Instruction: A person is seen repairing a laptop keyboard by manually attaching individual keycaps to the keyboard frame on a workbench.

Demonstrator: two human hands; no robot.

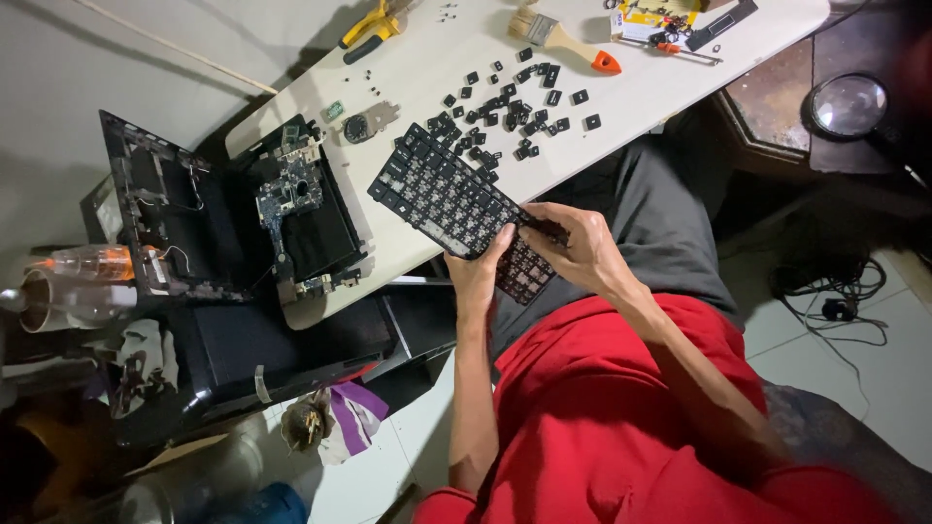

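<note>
I hold a black laptop keyboard with most keycaps off, its far end resting on the white table. My left hand grips its near edge from below. My right hand lies over the near right end, fingers pinching at a dark key there. A pile of loose black keycaps lies on the table just beyond the keyboard. My red shirt fills the lower frame.
An opened black laptop with a bare circuit board sits at the table's left end. A paintbrush, yellow pliers and small parts lie at the far edge. A magnifying glass rests at right; cables lie on the floor.
</note>
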